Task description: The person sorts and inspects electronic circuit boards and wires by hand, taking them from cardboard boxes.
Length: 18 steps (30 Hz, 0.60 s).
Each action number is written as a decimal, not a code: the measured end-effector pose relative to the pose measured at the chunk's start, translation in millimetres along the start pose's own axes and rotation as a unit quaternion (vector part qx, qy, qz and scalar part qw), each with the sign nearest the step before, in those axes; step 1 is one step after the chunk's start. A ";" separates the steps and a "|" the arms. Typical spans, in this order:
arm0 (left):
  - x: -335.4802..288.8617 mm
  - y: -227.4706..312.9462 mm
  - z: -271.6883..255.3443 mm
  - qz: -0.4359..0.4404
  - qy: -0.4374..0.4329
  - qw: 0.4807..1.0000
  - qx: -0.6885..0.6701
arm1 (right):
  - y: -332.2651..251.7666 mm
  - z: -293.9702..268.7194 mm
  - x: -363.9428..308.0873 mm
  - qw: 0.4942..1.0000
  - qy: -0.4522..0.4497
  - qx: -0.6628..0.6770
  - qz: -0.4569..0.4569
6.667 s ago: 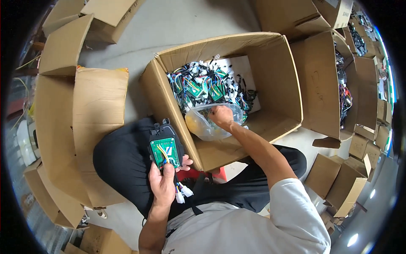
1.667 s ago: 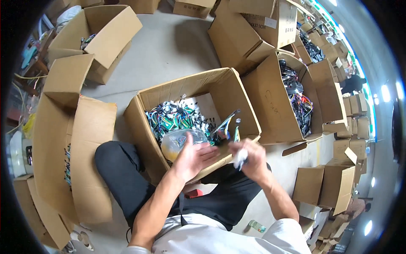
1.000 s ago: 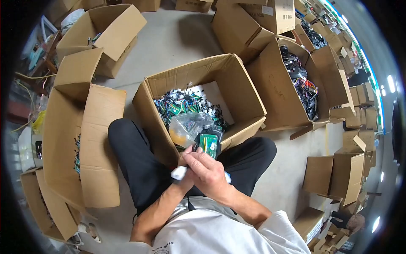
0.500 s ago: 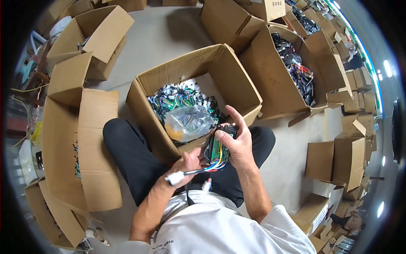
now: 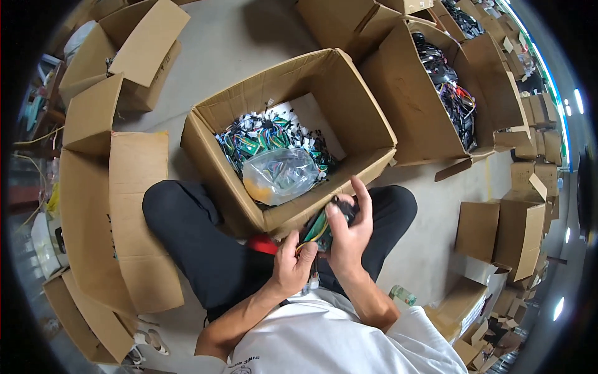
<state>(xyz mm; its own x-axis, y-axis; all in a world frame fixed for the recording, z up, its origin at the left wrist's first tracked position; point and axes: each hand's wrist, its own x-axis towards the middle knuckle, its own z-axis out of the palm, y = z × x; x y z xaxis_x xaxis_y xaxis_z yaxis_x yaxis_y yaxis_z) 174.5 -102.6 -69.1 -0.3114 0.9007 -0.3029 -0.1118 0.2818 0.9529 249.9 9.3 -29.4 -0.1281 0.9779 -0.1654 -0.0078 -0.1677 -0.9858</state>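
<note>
Smooth grey concrete floor (image 5: pixel 218 37) carrying open brown cardboard boxes.
A wide, deep brown cardboard box (image 5: pixel 215 168) stands in the middle; a tall brown cardboard box with a hanging flap (image 5: pixel 143 249) is at left, a large brown cardboard box of black parts (image 5: pixel 405 93) at upper right. A small clear greenish container (image 5: pixel 403 294) and a pair of pale shoes (image 5: pixel 156 341) also rest there.

Two hands (image 5: pixel 351 240), one wired circuit-board unit (image 5: pixel 319 226)
One nearest carton (image 5: pixel 210 159), one clear bag (image 5: pixel 283 174), one bottle (image 5: pixel 403 294), one red object (image 5: pixel 263 244); loose green boards (image 5: pixel 252 147) too tangled to count.
</note>
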 end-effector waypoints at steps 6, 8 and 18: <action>8.9 -2.9 -34.9 -0.025 -0.029 0.979 -0.199 | 9.1 -7.4 35.5 0.947 -0.319 -0.027 0.021; 11.9 -13.5 -51.0 -0.055 0.028 0.963 -0.262 | 22.3 7.9 100.3 0.924 -0.372 -0.067 0.049; 46.8 -37.2 -84.7 -0.074 0.136 0.960 -0.232 | 336.1 90.0 192.3 0.563 -0.524 -0.636 -0.069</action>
<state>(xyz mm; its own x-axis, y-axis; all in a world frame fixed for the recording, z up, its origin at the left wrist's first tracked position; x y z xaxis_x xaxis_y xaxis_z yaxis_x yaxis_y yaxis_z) 84.2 -99.0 -119.8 -0.4866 0.7250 -0.4874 -0.5625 0.1669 0.8098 133.4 129.7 -389.9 -0.7323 0.2484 -0.6340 0.5416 0.7769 -0.3211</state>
